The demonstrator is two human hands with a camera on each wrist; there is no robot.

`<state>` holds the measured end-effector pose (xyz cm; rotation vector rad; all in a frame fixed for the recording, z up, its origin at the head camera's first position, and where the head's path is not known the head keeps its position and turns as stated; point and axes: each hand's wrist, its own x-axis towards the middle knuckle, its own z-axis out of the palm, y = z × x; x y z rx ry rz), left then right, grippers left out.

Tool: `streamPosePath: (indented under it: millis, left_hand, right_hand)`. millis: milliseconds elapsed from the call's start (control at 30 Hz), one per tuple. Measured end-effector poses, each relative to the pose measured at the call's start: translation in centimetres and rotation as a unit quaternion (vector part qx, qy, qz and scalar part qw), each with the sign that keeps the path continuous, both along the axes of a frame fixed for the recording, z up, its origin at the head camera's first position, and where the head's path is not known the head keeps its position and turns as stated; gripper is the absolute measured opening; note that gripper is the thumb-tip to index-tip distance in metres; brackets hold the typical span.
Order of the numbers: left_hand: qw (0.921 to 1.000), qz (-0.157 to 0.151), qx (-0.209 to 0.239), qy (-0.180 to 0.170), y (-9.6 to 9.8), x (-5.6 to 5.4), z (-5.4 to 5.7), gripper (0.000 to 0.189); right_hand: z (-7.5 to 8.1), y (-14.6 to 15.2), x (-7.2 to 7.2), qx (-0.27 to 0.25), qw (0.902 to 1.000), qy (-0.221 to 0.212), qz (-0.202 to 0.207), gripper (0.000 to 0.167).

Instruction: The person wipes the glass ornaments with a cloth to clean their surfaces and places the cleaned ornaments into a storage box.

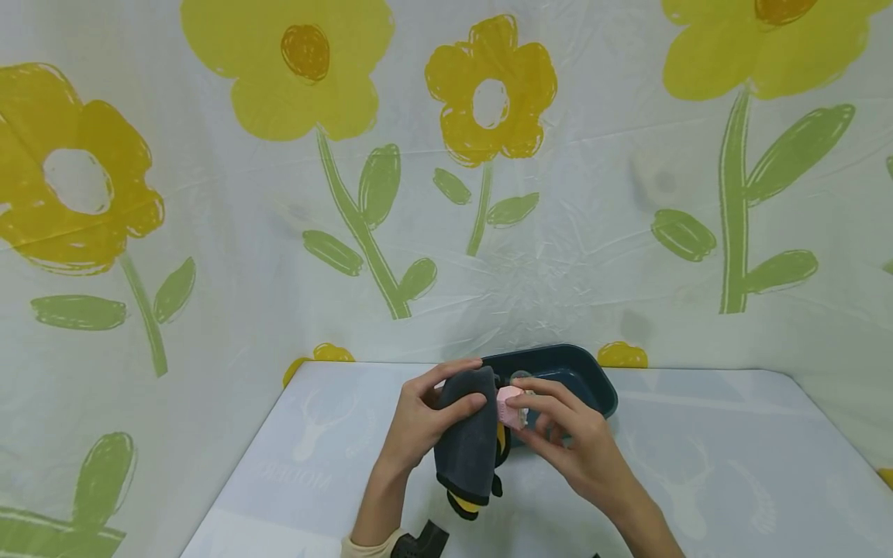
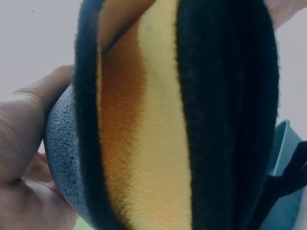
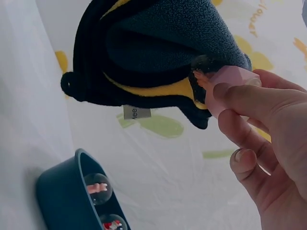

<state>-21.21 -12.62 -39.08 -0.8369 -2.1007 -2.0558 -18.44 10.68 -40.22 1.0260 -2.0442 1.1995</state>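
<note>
My left hand [image 1: 412,426] grips a folded microfibre cloth [image 1: 466,442], grey outside and yellow inside with black edging. The thumb lies across its grey face. Close up in the left wrist view, the cloth's yellow inner side [image 2: 160,134] shows between dark folds. My right hand [image 1: 572,434] pinches a small snow globe by its pink faceted base [image 3: 235,79]. Its clear dome [image 3: 200,64], with a tiny figure inside, points toward the cloth and overlaps the cloth's yellow edge in the right wrist view. Part of the left hand is hidden behind the cloth.
A dark teal tray [image 1: 605,387] stands on the white table [image 1: 698,442] just behind the hands. Inside it sit a snow globe with a pinkish figure [image 3: 98,189] and another with a red and white figure [image 3: 114,223]. A flower-printed curtain [image 1: 572,256] hangs behind the table.
</note>
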Motion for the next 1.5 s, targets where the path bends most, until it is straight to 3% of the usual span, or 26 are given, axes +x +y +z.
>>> streamPosePath:
  millis: [233, 500, 700, 833, 967, 1333, 1500]
  left_hand:
    - [1.0, -0.001, -0.002, 0.0, 0.0, 0.1, 0.1, 0.043]
    - [0.9993, -0.028, 0.018, 0.017, 0.4, 0.1, 0.0, 0.045]
    - [0.9992, -0.03, -0.001, 0.028, 1.0, 0.1, -0.2, 0.044]
    - [0.9986, -0.022, -0.015, 0.045, 1.3, 0.0, -0.4, 0.043]
    - [0.9982, -0.008, -0.026, 0.053, 1.3, 0.0, -0.5, 0.042]
    - [0.9987, 0.003, -0.032, 0.04, 0.9, 0.0, -0.2, 0.041]
    - [0.9994, 0.0, -0.02, 0.03, 0.5, -0.1, -0.3, 0.043]
  right_hand:
    - [-0.1, 0.3, -0.1, 0.012, 0.9992, -0.027, -0.026, 0.058]
    - [-0.5, 0.0, 0.1, 0.017, 0.9911, -0.081, -0.104, 0.043]
    - [-0.6, -0.1, 0.3, 0.006, 0.9737, -0.157, -0.165, 0.016]
    - [-0.2, -0.1, 0.5, 0.027, 0.9568, -0.213, -0.196, 0.02]
    - [0.1, -0.2, 0.6, 0.041, 0.9492, -0.239, -0.201, 0.025]
    - [-0.1, -0.2, 0.4, 0.039, 0.9568, -0.234, -0.168, 0.023]
    - [-0.2, -0.2, 0.2, 0.027, 0.9698, -0.205, -0.129, 0.031]
